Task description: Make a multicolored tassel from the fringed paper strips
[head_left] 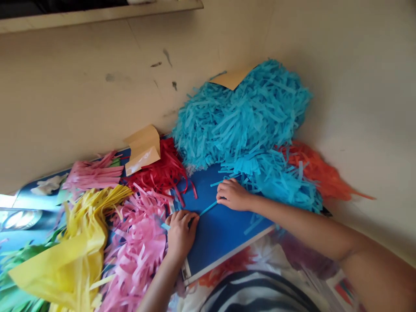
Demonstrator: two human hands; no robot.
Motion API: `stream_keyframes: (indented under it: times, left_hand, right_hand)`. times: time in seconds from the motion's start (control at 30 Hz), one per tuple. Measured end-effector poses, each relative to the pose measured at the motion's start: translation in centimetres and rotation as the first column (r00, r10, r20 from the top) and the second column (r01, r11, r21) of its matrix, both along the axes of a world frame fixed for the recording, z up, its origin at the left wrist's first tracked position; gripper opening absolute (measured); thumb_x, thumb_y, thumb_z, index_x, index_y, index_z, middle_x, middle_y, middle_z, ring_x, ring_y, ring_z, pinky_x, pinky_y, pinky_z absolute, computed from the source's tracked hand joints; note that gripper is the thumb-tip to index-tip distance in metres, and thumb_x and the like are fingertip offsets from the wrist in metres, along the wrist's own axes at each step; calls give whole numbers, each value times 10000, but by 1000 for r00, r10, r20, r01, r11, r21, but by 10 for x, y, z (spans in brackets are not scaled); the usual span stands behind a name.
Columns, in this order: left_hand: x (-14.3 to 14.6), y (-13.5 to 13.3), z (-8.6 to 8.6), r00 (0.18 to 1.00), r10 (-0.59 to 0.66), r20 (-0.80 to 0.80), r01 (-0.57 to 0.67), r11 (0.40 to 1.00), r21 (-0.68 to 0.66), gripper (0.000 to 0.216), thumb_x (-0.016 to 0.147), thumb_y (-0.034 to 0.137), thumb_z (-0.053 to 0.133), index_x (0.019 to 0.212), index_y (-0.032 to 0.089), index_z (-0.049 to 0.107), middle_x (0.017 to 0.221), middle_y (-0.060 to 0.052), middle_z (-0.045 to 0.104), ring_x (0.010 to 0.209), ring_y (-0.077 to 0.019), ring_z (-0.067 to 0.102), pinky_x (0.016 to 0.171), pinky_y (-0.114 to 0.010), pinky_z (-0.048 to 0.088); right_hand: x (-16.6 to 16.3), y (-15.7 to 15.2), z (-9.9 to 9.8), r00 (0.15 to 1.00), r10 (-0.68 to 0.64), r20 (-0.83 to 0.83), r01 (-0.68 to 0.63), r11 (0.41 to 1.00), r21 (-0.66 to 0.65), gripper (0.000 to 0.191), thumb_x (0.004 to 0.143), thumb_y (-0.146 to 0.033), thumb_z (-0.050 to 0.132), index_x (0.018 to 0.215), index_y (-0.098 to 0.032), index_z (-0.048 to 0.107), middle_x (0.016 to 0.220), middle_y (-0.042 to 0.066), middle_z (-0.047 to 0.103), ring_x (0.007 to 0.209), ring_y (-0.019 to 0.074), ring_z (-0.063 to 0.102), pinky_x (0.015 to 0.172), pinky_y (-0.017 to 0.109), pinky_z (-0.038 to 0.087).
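A thin blue paper strip (208, 208) stretches between my two hands, low over the blue tabletop (224, 236). My left hand (182, 227) pinches its near left end, and a short blue tip sticks out past the fingers. At the other end, my right hand (233, 194) has its fingers closed on the strip. Just beyond the right hand lies a bunch of blue paper fringe (273, 177). Behind it rises a large heap of blue fringe (240, 117). Pink fringe (143, 247) lies right beside my left hand.
Red fringe (162, 169), yellow fringe (81, 251), green fringe (19, 277) and more pink fringe (94, 173) spread leftward. Orange fringe (315, 167) lies against the right wall. A tan paper piece (143, 147) rests on the red. A ledge (107, 16) juts from the wall above.
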State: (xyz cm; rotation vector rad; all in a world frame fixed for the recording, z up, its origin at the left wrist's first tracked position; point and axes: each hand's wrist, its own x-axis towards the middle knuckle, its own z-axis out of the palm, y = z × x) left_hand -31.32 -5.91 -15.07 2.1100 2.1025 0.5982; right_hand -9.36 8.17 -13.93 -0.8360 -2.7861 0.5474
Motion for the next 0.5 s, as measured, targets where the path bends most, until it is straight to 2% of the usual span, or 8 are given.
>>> stream_keyframes:
  times: [0.1, 0.23, 0.3, 0.37, 0.43, 0.5]
  left_hand:
    - [3, 4, 2, 1000, 26, -18, -26, 999, -38, 242, 932, 333, 516, 836, 217, 706, 891, -50, 695, 883, -235, 598, 854, -396, 406]
    - [11, 11, 13, 996, 71, -63, -76, 993, -93, 181, 887, 285, 561, 769, 213, 677, 833, -52, 674, 860, -254, 588, 825, -412, 399]
    - [15, 14, 19, 993, 61, -96, -70, 993, -95, 122, 866, 249, 579, 816, 221, 688, 851, -55, 679, 887, -262, 584, 868, -438, 382]
    - [18, 16, 23, 985, -57, -163, 47, 997, -67, 181, 882, 188, 557, 969, 256, 701, 936, -55, 698, 961, -266, 576, 951, -472, 335]
    - [20, 16, 24, 944, -213, -253, 210, 977, -41, 304, 910, 137, 520, 1108, 306, 677, 1006, -43, 710, 991, -260, 567, 994, -490, 292]
    - [21, 15, 22, 902, -295, -315, 299, 954, -37, 337, 922, 124, 511, 1145, 323, 667, 1005, -30, 717, 946, -250, 568, 980, -486, 297]
  right_hand:
    - [-6, 0, 6, 997, -51, 50, 55, 995, -86, 123, 870, -280, 661, 789, -201, 711, 973, 38, 671, 937, 197, 531, 809, 330, 293]
    - [-14, 0, 13, 982, -118, 150, 135, 985, -111, 122, 823, -247, 643, 721, -203, 692, 936, 38, 671, 921, 205, 537, 791, 330, 303]
    - [-18, 2, 15, 976, -127, 174, 148, 982, -114, 122, 796, -245, 649, 687, -206, 686, 909, 41, 674, 904, 213, 542, 790, 336, 306]
    - [-20, 3, 16, 973, -127, 192, 150, 982, -114, 120, 781, -253, 656, 673, -214, 686, 890, 38, 677, 899, 217, 550, 798, 342, 309]
    - [-21, 4, 18, 971, -127, 203, 151, 983, -106, 110, 780, -263, 663, 681, -222, 691, 894, 35, 682, 899, 217, 558, 806, 348, 312]
    - [-20, 3, 19, 969, -129, 209, 150, 985, -89, 107, 787, -276, 670, 697, -225, 695, 898, 34, 687, 899, 217, 564, 812, 354, 316]
